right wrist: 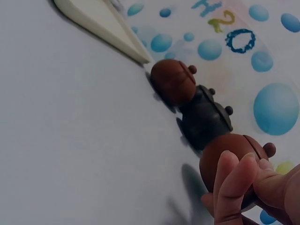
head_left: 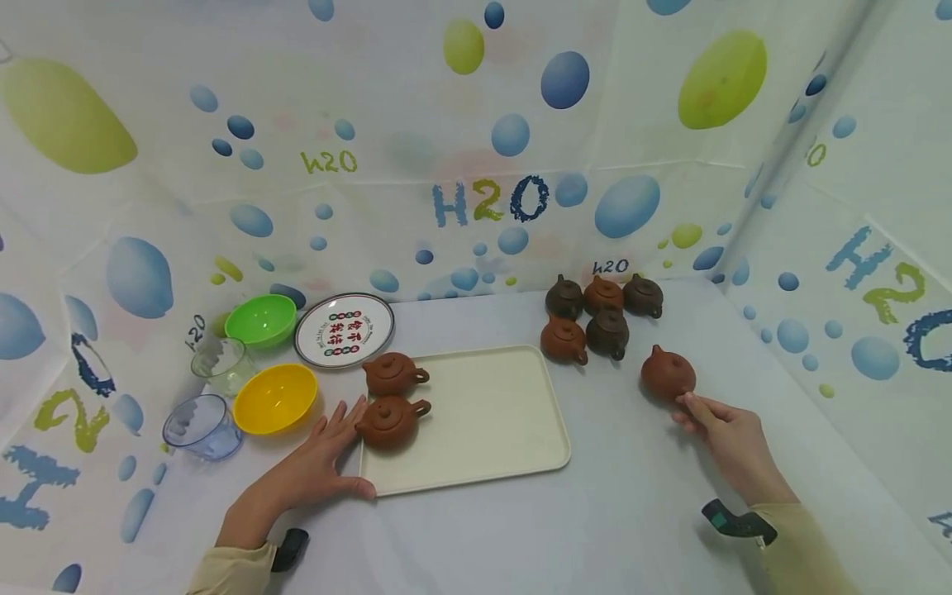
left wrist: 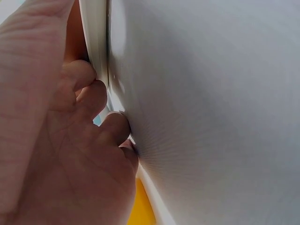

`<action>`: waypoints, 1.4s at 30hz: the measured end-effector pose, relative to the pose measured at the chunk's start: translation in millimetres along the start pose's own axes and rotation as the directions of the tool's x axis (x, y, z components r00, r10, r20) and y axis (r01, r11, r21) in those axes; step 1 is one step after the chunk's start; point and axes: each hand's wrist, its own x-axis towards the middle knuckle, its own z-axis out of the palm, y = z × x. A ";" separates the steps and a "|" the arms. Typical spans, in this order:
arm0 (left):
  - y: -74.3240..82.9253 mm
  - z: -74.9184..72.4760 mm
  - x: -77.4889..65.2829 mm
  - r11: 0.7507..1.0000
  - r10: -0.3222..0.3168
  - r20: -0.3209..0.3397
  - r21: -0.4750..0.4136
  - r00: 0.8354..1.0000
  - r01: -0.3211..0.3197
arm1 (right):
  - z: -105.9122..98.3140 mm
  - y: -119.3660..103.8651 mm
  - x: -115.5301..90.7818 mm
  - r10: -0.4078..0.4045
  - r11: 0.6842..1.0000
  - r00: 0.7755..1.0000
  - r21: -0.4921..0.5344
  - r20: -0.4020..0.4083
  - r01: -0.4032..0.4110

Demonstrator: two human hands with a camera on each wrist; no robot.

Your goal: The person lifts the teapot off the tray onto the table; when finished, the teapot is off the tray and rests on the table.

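My right hand (head_left: 732, 442) pinches a reddish-brown clay teapot (head_left: 664, 373) by its handle, right of the tray. In the right wrist view, this teapot's shadow falls on the cloth beside it, and its lid knob points right. My left hand (head_left: 316, 467) rests at the left edge of a cream rectangular tray (head_left: 491, 421), thumb at the near corner and fingers spread toward the far side. Two brown teapots stand along the tray's left end, the far one (head_left: 390, 373) just behind the near one (head_left: 388, 423), handles pointing right. Fingertips lie right beside the near one.
Several brown and dark teapots (head_left: 607, 332) cluster behind the tray's right corner. At the left stand a green bowl (head_left: 260, 322), a yellow bowl (head_left: 275, 401), a clear glass bowl (head_left: 223, 368), a bluish glass bowl (head_left: 204, 430) and a printed plate (head_left: 308, 339). Patterned curtains enclose the table.
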 end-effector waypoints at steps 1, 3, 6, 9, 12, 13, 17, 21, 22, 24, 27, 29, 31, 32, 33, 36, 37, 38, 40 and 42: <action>0.4 0.0 -0.2 1.000 0.000 0.000 -0.002 1.000 0.000 | -1.1 -1.6 3.7 -0.003 1.000 1.000 0.000 0.001 0.003; 1.1 -0.1 -0.6 1.000 0.002 -0.001 -0.004 1.000 -0.002 | -3.3 -5.2 10.7 -0.008 1.000 1.000 -0.008 0.009 0.008; 1.6 -0.2 -0.7 1.000 0.004 -0.002 -0.004 1.000 -0.004 | -4.9 -11.3 22.6 -0.017 1.000 1.000 -0.015 0.014 0.017; 0.7 0.2 -0.3 1.000 0.003 -0.004 0.002 1.000 -0.003 | -2.7 -17.3 36.9 -0.033 0.999 0.999 0.015 0.012 0.033; -0.8 1.5 0.1 1.000 0.001 -0.007 0.003 1.000 -0.001 | 1.1 -21.4 50.8 -0.049 0.996 0.999 0.071 0.004 0.049; -1.5 1.9 0.1 1.000 0.001 -0.007 0.002 1.000 -0.001 | 2.8 -22.5 54.9 -0.050 0.994 0.999 0.093 0.000 0.050; -2.7 4.0 -0.3 1.000 -0.004 0.001 -0.006 1.000 0.004 | 8.8 -25.3 68.0 -0.046 0.995 0.999 0.093 -0.015 0.047; -2.4 5.1 -1.1 1.000 -0.006 0.004 -0.022 1.000 0.006 | 13.2 -27.9 77.0 -0.040 0.996 0.999 0.074 -0.029 0.042; -2.0 4.9 -1.4 1.000 -0.005 0.002 -0.022 1.000 0.005 | 13.9 -28.7 78.4 -0.038 0.996 0.999 0.073 -0.033 0.040; -1.3 4.0 -1.5 1.000 -0.008 0.001 -0.018 1.000 0.008 | 15.1 -30.3 80.6 -0.037 0.996 0.998 0.075 -0.041 0.040; 0.1 1.4 -1.8 1.000 -0.007 -0.004 -0.005 1.000 0.007 | 16.6 -31.9 82.8 -0.037 0.996 0.998 0.085 -0.044 0.040; -0.1 0.2 -1.3 1.000 -0.006 -0.006 0.000 1.000 0.006 | 16.7 -32.5 82.1 -0.033 0.997 0.998 0.070 -0.049 0.037; -0.5 -0.1 -1.0 1.000 -0.004 -0.009 -0.003 1.000 0.004 | 16.3 -32.2 81.0 -0.028 0.998 0.998 0.057 -0.048 0.031; -0.9 0.1 -0.9 1.000 -0.004 -0.009 -0.006 1.000 0.004 | 16.0 -31.7 80.4 -0.028 0.998 0.998 0.055 -0.048 0.031; -1.4 0.5 -0.8 1.000 -0.004 -0.008 -0.008 1.000 0.004 | 15.4 -31.2 79.5 -0.027 0.999 0.998 0.046 -0.052 0.029; -1.7 1.6 -1.3 1.000 -0.004 -0.007 -0.017 1.000 0.004 | 14.6 -29.8 76.6 -0.029 0.998 0.997 0.050 -0.077 0.033; -1.7 1.8 -1.5 1.000 -0.005 -0.006 -0.018 1.000 0.005 | 15.0 -29.8 75.4 -0.031 0.998 0.995 0.059 -0.094 0.037; -1.5 1.8 -1.6 1.000 -0.005 -0.005 -0.018 1.000 0.005 | 15.6 -30.1 74.0 -0.032 0.997 0.993 0.068 -0.115 0.040; -0.8 1.3 -1.8 1.000 -0.007 -0.003 -0.015 1.000 0.006 | 17.7 -32.0 70.6 -0.038 0.995 0.986 0.088 -0.160 0.053; 0.2 0.4 -1.7 1.000 -0.009 -0.002 -0.014 1.000 0.009 | 20.5 -35.2 65.8 -0.060 0.993 0.979 0.092 -0.194 0.079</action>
